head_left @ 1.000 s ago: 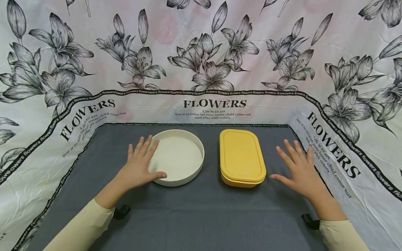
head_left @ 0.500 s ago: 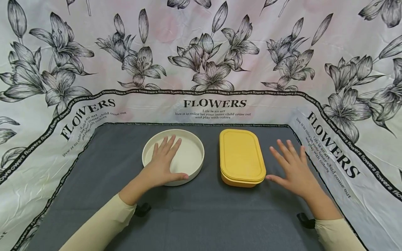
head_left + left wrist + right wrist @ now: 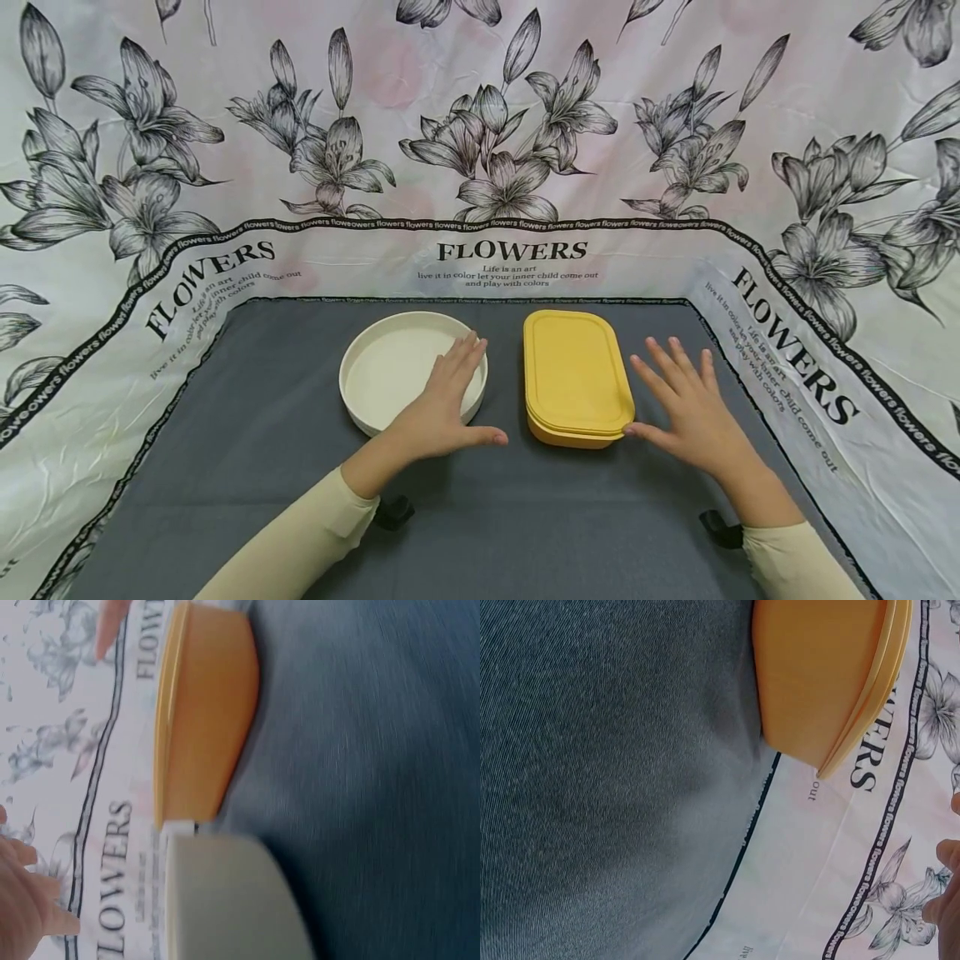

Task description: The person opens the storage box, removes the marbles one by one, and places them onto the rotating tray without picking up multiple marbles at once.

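Note:
A yellow lidded food container (image 3: 577, 375) stands on the grey cloth, right of centre in the head view. To its left is a shallow round cream dish (image 3: 390, 367). My left hand (image 3: 442, 408) reaches over the right part of the dish with fingers spread and the thumb toward the container; it holds nothing. My right hand (image 3: 693, 417) is just right of the container, fingers spread, thumb tip right at its lower right corner. In the left wrist view the container's side (image 3: 210, 712) shows beyond the dish's wall (image 3: 232, 900). The right wrist view shows the container's lower part (image 3: 817, 675) close by.
A grey cloth (image 3: 480, 533) covers the work surface. Around it runs a white border printed with "FLOWERS" (image 3: 512, 250), rising at the back into a floral sheet (image 3: 510, 125). Black straps (image 3: 393, 512) show at both wrists.
My left hand has moved right, from the dish's left edge across to its right side. My right hand has come slightly left, closer to the container. Dish and container have stayed in place.

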The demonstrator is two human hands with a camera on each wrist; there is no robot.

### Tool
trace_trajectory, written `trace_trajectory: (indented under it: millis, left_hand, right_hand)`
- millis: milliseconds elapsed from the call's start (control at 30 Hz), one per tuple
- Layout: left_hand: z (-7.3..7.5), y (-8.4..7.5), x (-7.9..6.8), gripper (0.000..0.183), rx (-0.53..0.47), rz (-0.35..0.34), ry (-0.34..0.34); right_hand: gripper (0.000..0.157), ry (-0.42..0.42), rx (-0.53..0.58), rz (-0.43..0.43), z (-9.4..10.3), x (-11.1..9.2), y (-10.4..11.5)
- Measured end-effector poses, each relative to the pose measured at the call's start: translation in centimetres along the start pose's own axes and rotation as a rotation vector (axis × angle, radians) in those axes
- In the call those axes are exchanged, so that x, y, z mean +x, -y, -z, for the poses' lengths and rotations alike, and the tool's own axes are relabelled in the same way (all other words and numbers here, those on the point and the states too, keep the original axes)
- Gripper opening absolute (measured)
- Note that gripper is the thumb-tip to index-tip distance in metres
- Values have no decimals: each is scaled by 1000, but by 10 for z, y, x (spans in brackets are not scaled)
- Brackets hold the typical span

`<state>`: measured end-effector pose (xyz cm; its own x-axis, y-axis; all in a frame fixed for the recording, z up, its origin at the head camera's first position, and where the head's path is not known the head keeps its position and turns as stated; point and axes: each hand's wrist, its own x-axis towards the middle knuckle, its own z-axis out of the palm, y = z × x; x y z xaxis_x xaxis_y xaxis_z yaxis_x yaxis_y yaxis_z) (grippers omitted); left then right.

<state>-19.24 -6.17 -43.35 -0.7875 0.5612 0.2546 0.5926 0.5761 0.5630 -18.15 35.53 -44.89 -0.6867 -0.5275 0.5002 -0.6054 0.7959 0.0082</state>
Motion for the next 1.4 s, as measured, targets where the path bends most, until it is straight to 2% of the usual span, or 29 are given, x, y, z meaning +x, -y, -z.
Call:
trace_trajectory:
  millis: [100,333,633,833,1000,1167,1400]
  left_hand:
    - [-9,-8,4,129,-45,8,29]
    - [-34,-19,11,133,-174,65,42]
    - [-65,-20,10,140,-291,187,25]
    - [-80,-17,18,145,-362,239,24]
    - [-95,-12,27,146,-373,263,46]
    - [-108,-8,30,146,-384,259,51]
    - [-121,-6,35,143,-394,260,42]
  right_hand:
    - [101,-4,9,6,-1,0,2]
    - [100,-4,21,18,-2,2,9]
    - [95,16,50,33,-7,1,21]
    - [94,59,58,25,-9,5,28]
    - [95,95,59,35,-13,10,36]
    - [95,139,44,40,-20,13,44]
    - [92,166,52,67,-29,14,51]
